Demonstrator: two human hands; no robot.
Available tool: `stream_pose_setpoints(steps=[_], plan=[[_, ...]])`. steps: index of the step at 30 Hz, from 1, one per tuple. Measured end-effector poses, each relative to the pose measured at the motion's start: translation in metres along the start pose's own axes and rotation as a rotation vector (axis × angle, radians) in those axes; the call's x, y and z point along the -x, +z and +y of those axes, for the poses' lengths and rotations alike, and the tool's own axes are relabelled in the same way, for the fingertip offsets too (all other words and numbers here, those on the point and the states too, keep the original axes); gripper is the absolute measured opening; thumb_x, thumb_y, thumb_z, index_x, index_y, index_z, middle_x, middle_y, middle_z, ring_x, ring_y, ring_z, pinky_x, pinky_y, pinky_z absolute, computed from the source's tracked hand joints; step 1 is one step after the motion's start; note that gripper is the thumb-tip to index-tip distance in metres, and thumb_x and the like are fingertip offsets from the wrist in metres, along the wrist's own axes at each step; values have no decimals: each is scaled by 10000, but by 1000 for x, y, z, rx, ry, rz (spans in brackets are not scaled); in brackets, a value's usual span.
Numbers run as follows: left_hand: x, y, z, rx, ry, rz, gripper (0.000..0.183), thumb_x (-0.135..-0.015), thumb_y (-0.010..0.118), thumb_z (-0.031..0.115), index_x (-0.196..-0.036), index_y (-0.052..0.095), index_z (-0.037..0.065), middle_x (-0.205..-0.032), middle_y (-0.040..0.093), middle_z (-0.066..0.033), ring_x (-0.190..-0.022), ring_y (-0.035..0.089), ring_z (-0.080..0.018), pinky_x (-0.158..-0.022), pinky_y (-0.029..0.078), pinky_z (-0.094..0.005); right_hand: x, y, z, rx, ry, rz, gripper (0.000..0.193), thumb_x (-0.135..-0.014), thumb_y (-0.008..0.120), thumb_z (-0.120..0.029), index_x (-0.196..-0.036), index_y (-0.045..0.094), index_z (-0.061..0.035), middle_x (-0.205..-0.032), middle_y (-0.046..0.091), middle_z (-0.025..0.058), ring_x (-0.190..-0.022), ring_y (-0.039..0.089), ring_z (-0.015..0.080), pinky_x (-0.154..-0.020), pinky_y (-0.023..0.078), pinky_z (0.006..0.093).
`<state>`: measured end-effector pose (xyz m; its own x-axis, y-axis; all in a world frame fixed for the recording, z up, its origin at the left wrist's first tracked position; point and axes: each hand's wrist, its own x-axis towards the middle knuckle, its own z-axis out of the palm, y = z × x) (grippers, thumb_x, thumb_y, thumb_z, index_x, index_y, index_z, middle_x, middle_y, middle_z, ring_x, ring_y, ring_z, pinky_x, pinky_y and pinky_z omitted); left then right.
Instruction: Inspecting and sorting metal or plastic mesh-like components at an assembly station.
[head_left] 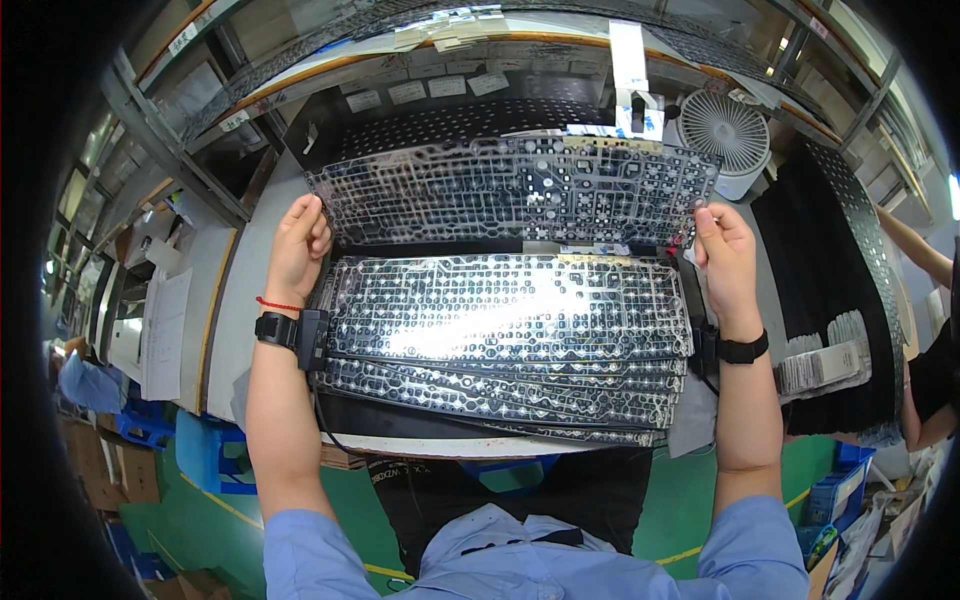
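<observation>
Left hand (298, 240) and right hand (728, 250) are pinching the sheet (430, 195), fingers clamping its opposite ends! It's hanging tilted near the far edge of the stack (500, 310), which is lying on the surface (240, 320).

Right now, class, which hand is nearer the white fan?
Right: the right hand grips the patterned sheet just below the white fan in the picture; the left hand grips the sheet's left end, farther away.

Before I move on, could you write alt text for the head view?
A person's left hand and right hand hold a partly see-through sheet with rows of key-like shapes by its opposite ends, at the far side of a stack of similar sheets on a workbench. A round fan stands behind, to the right.
</observation>
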<state>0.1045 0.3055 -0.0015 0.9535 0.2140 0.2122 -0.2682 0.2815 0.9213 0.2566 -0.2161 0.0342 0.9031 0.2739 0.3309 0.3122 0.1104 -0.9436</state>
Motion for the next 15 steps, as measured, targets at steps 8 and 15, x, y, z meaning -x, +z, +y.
stream_pose_setpoints(steps=[8, 15], plan=[[1, 33, 2, -169, -26, 254, 188, -999, 556, 193, -1105, 602, 45, -906, 669, -14, -764, 610, -71, -628, 462, -200, -2, -5, 5, -35, 13, 17, 190, -977, 594, -144, -1115, 608, -13, -808, 616, -18, -667, 523, 33, -580, 421, 188], [1, 35, 1, -276, -176, 189, 198, -985, 567, 164, -1156, 602, 71, -930, 654, 28, -757, 597, -35, -630, 465, -165, 1, 5, -4, 62, 15, -19, 430, -921, 628, -43, -1332, 506, 3, -832, 602, -30, -687, 528, 7, -559, 405, 159]])
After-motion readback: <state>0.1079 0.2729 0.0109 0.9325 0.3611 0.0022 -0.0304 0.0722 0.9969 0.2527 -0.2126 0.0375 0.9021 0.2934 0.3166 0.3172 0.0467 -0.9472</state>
